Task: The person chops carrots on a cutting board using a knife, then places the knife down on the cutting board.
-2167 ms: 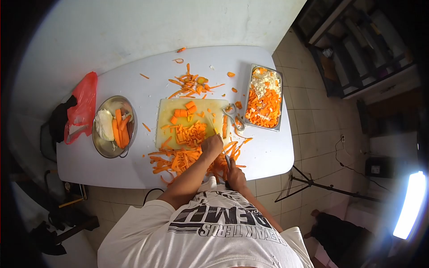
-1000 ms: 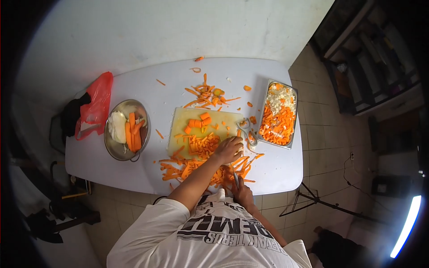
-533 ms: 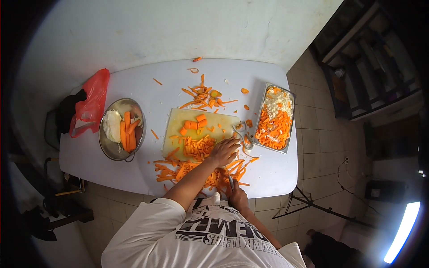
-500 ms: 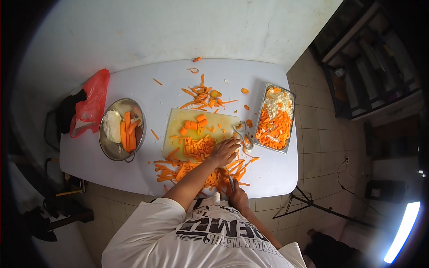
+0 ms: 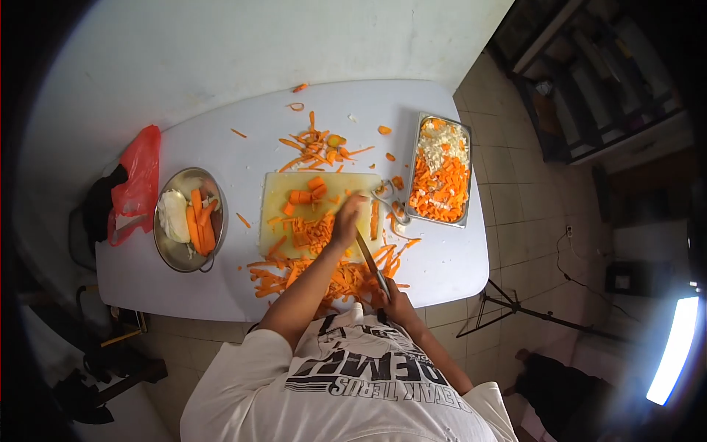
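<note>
My right hand [image 5: 398, 303] grips the handle of a knife [image 5: 372, 259] at the near edge of the table. The blade points up and left across the board, its tip close to my left hand [image 5: 349, 219]. That hand is above the cutting board [image 5: 280, 188], its fingers bunched and turned mostly out of sight; I cannot make out what is in them. Cut carrot sticks [image 5: 313, 233] lie to its left, with thicker carrot chunks [image 5: 303, 195] behind them. A flat carrot piece [image 5: 374, 219] is to its right. Carrot peelings [image 5: 342, 280] are heaped along the board's near side.
A metal tray [image 5: 412, 166] of diced carrot and white pieces stands right. A peeler-like tool [image 5: 384, 193] lies by the board. On the left are a metal bowl [image 5: 163, 247] with whole carrots and a red plastic bag [image 5: 140, 173]. More peelings [image 5: 313, 144] lie behind the board.
My left hand has risen from flat over the carrot sticks and moved left, its fingers now bunched. The knife blade is now exposed. The view has shifted slightly.
</note>
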The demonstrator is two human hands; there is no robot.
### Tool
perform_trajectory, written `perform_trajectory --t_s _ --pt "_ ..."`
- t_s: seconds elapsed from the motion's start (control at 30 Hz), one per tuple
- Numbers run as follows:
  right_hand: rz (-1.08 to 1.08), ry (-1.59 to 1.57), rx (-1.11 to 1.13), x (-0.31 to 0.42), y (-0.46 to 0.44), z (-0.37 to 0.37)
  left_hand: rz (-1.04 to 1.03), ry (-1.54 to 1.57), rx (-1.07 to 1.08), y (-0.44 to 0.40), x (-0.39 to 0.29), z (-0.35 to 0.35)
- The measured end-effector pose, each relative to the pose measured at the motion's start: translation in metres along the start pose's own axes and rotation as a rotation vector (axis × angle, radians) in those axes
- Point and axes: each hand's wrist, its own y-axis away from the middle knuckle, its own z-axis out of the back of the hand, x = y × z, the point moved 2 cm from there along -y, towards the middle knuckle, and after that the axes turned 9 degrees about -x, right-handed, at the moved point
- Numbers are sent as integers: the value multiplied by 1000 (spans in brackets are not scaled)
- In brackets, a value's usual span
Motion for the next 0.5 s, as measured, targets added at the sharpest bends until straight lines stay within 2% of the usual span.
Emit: perform_trajectory --t_s 0.07,0.1,0.17,0.27,0.37,0.47,0.5 --pt "51 82 -22 -15 -1 -6 106 -7 -182 8 -16 40" --pt "49 103 -20 -18 0 -6 160 66 -226 16 -22 59" --pt "94 108 -35 -8 3 -2 165 9 -246 35 -22 98" --pt "125 117 -98 -2 8 -3 235 -387 -201 70 -19 149" --pt "168 156 -183 -9 8 -1 92 -803 -150 101 -10 166" --pt "194 208 -236 -13 8 1 15 -1141 -249 122 -31 161" --pt "117 237 -200 -5 10 3 65 -1110 -297 132 -24 170"
